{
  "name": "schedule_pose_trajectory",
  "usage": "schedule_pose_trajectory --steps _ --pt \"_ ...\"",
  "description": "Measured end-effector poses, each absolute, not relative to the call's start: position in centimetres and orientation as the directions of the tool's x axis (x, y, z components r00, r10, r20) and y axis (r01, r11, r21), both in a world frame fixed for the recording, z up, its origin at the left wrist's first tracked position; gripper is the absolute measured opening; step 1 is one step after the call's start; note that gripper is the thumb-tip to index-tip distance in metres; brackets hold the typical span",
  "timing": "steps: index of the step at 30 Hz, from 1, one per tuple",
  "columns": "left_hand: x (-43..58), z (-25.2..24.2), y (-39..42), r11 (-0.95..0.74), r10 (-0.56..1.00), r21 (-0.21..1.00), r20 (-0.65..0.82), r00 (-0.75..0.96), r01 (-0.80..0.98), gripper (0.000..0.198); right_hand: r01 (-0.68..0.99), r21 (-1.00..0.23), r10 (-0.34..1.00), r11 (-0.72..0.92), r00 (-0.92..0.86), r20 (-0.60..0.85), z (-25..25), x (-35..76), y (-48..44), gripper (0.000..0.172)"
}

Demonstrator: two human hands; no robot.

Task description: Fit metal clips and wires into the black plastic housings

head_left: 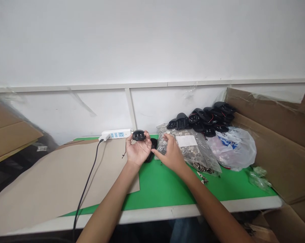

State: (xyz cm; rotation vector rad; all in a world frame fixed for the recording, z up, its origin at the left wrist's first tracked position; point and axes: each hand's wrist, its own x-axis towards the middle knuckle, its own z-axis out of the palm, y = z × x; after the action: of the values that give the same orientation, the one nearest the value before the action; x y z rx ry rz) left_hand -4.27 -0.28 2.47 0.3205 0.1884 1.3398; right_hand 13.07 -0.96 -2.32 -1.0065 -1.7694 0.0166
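You have a black plastic housing [138,135] held up in your left hand [138,150]. The hand is palm up, with the fingers and thumb closed on the housing's sides near its edges. A thin dark wire [123,153] hangs just beside that hand; you cannot tell from this view whether it is attached to the housing.

Your right hand [169,153] is palm down and open, fingers spread, with nothing visible in its grip. Its fingertips are just beside a second black piece [152,152], which sits partly behind your left hand, and the hand is over a clear plastic bag of small metal parts [190,155] bearing a white label [186,140]. Contact with either cannot be confirmed.

Loose metal parts [201,177] lie by the bag on the green table top [162,185]. Behind it is a heap of black housings [205,119], some with red wires, and to its right a white plastic bag [233,148]. A white power strip [115,134] with a black cable [88,179] lies at the back, left of your hands. A cardboard sheet [61,179] covers the table's left side, and cardboard panels [271,135] stand at the right.
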Motion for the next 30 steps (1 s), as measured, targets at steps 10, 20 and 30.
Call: schedule_pose_trajectory --steps 10,20,30 --pt "-4.35 1.95 -0.04 0.156 0.977 0.411 0.068 0.201 -0.898 0.036 0.605 -0.444 0.619 0.661 -0.104 0.779 -2.50 12.76 -1.09 0.075" --pt "-3.97 2.58 -0.36 0.202 0.974 0.375 0.016 0.224 -0.905 0.041 0.606 -0.440 0.623 0.662 -0.119 0.773 -2.36 12.81 -1.16 0.072" --pt "-4.74 2.87 -0.76 0.310 0.927 0.424 0.064 0.370 -0.851 0.051 0.597 -0.387 0.582 0.703 -0.171 0.795 -2.31 12.84 -1.47 0.077"
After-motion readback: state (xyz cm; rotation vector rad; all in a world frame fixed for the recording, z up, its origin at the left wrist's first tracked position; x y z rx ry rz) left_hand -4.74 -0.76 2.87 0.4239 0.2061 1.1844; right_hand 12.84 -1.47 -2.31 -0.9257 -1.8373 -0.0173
